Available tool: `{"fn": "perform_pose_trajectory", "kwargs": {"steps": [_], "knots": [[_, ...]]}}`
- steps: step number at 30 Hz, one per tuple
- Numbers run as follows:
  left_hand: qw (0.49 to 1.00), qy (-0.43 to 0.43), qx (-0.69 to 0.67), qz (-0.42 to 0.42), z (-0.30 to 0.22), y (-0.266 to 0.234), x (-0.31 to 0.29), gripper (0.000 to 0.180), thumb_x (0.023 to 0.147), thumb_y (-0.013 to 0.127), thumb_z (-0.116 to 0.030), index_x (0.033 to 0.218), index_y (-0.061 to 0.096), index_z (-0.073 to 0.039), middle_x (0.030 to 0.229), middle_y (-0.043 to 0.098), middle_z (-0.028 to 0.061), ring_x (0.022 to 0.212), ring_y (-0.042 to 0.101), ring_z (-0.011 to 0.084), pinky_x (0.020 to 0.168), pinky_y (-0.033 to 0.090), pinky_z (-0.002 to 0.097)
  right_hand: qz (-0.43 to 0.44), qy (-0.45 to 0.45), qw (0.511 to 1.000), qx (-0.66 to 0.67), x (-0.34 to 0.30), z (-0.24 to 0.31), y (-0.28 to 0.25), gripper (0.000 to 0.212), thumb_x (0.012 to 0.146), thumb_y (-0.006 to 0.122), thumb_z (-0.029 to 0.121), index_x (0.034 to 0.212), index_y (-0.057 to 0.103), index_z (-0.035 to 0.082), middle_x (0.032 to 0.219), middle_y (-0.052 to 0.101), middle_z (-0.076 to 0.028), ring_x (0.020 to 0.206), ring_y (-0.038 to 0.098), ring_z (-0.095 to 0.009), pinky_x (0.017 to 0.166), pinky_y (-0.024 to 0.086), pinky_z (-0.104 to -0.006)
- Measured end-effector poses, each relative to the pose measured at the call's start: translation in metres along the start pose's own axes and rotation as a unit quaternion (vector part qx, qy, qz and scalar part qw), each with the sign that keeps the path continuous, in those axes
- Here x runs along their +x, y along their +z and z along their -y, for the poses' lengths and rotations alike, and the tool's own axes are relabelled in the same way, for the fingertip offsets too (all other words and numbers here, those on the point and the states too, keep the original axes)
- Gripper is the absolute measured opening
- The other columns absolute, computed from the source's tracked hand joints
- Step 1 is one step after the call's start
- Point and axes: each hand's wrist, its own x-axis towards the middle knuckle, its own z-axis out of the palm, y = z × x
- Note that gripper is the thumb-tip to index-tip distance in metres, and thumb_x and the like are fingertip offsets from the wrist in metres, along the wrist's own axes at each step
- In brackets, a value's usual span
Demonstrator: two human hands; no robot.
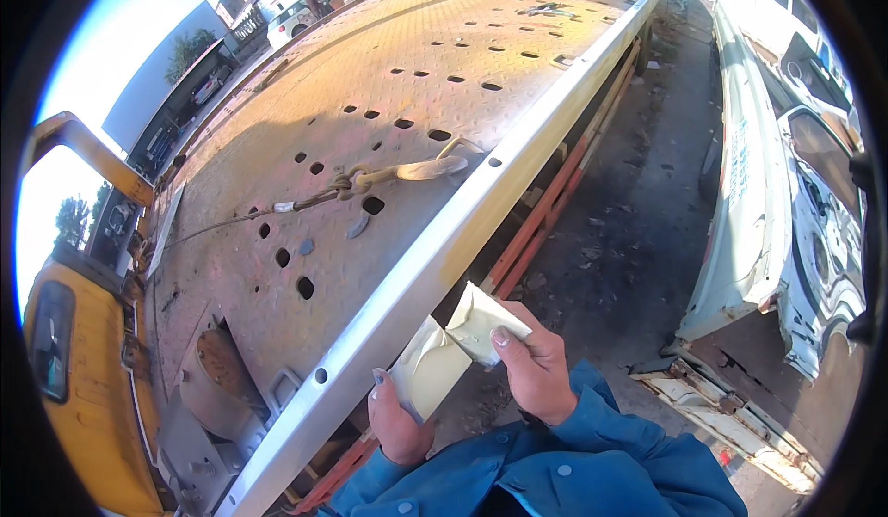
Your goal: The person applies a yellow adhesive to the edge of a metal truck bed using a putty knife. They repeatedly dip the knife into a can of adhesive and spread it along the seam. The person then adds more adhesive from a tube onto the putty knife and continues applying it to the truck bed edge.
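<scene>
My left hand (400,424) is closed on a flat, pale cream putty spreader (431,371), with the thumb up along its left edge. Another flat, cream-coloured spreader (481,321) is gripped by my right hand (539,371), its thumb pressed on the face. Both pieces look coated with smooth, pale paste, which lies in curved ridges. Their inner edges meet or nearly meet in front of my chest; I cannot tell whether they touch. Both hands are just right of the metal rail (407,304) along the truck bed's edge.
A yellowish, perforated truck bed (370,55) spreads ahead and left, with a hook (421,171) on a cable lying on it. A yellow cab (88,378) stands at lower left. Red bars (555,203) run under the bed. White vehicle panels (749,193) stand at right.
</scene>
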Motion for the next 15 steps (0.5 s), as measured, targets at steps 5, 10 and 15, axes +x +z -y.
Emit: {"fn": "perform_pose_trajectory", "kwargs": {"steps": [5,10,15], "knots": [[0.997,-0.006,-0.071,0.003,0.001,0.038,0.007,0.067,0.124,0.045,-0.050,0.160,0.054,0.006,0.150,0.070,0.0216,0.135,0.072,0.0355,0.115,0.057,0.0499,0.121,-0.090,0.964,-0.221,-0.002,0.001,-0.023,0.036,0.114,0.068,0.007,0.149,0.071,-0.004,0.136,0.075,-0.020,0.120,0.076,-0.030,0.101,0.061,-0.0364],[0.994,0.030,-0.081,-0.061,-0.003,0.025,0.004,0.065,0.121,0.051,-0.056,0.164,0.052,-0.007,0.151,0.070,0.0133,0.135,0.071,0.0332,0.110,0.060,0.0487,-0.015,-0.097,0.944,-0.316,0.068,-0.061,-0.109,0.034,0.113,0.068,0.006,0.146,0.074,0.000,0.131,0.078,-0.019,0.119,0.078,-0.032,0.102,0.060,-0.0379],[0.987,0.032,-0.061,-0.143,-0.004,0.026,-0.012,0.065,0.120,0.052,-0.059,0.164,0.052,-0.011,0.153,0.068,0.0126,0.136,0.070,0.0331,0.107,0.062,0.0535,-0.255,-0.092,0.917,-0.294,0.204,-0.091,-0.216,0.035,0.119,0.060,0.015,0.148,0.073,0.001,0.137,0.076,-0.010,0.121,0.072,-0.020,0.106,0.055,-0.0336]]}}
